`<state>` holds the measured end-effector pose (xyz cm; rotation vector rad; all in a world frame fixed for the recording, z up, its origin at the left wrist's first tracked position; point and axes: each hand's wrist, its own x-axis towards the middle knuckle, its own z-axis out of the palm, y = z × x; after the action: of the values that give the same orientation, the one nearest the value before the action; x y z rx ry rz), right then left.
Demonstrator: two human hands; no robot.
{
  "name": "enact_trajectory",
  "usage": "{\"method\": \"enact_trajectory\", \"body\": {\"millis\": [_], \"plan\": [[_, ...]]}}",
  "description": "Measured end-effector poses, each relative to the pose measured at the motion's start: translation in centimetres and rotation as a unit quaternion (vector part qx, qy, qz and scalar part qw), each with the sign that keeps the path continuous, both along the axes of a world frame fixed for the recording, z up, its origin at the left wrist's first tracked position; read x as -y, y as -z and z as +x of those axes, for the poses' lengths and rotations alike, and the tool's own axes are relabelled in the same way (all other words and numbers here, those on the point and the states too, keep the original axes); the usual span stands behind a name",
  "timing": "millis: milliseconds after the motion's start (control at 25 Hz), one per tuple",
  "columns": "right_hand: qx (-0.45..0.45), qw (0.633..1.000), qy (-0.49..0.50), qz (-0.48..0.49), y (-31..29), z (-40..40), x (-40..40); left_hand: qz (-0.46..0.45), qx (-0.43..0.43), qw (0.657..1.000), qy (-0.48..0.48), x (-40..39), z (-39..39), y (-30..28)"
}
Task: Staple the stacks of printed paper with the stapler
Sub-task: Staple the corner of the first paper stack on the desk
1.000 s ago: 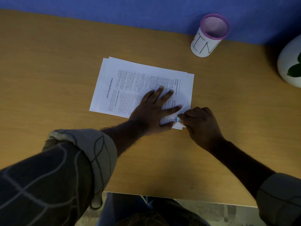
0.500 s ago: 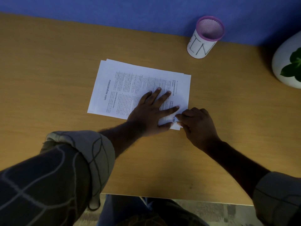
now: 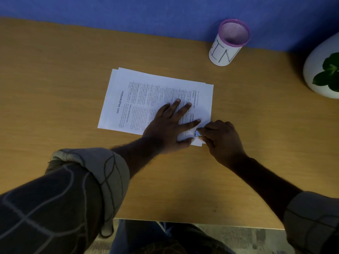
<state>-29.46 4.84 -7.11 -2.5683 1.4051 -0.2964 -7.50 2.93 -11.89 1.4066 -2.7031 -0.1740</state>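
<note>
I see two containers on the wooden worktop (image 3: 55, 79), both at its far edge against a blue wall (image 3: 128, 10). The first is a pen cup (image 3: 228, 43), white with a purple mesh rim and hand-drawn letters on its side; looking down into its mouth I see nothing inside. The second is a rounded white pot (image 3: 311, 70) at the right edge, cut off by the frame, holding a plant with dark green leaves (image 3: 330, 74). Counting the rest: one stack of printed paper (image 3: 139, 96) lies near the middle of the worktop, its sheets slightly fanned so that offset edges show at the far and left sides; I cannot count the sheets. The top page carries dense text and a web address along its left end. I count two hands. My left hand (image 3: 168, 127) lies flat and spread on the near right part of the stack, pressing it down, grasping nothing. My right hand (image 3: 222, 138) is curled at the stack's near right corner, fingertips pinched around a small shiny object (image 3: 197, 133) that touches the paper; it is too small and too hidden for me to say whether it is the stapler. Both sleeves are rolled up, one dark patterned cuff (image 3: 95, 171) on each forearm. Below the worktop's near edge I see blue trousers (image 3: 146, 235).
</note>
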Motion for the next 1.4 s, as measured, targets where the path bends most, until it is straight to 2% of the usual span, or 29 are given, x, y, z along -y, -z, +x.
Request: {"method": "enact_trajectory", "body": {"millis": [200,560,880,1120,1400], "plan": [[-0.008,0.999,0.053,0.0,0.1,0.8,-1.2,-0.002,-0.006,1.0,0.001,-0.1,0.0,0.0],[-0.014,0.996,-0.083,0.018,-0.5,1.0,1.1,0.004,0.0,1.0,0.001,-0.2,0.1,-0.4],[0.021,1.0,0.003,0.019,-0.8,-1.3,0.7,-0.001,0.0,1.0,0.005,0.0,0.2,-0.1],[0.014,0.999,0.004,0.051,-0.8,-0.6,-0.1,-0.022,0.0,1.0,0.01,-0.1,0.2,-0.1],[-0.043,0.997,-0.031,0.053,-1.5,0.1,0.1,-0.022,0.0,1.0,0.013,-0.1,0.2,0.1]]}}
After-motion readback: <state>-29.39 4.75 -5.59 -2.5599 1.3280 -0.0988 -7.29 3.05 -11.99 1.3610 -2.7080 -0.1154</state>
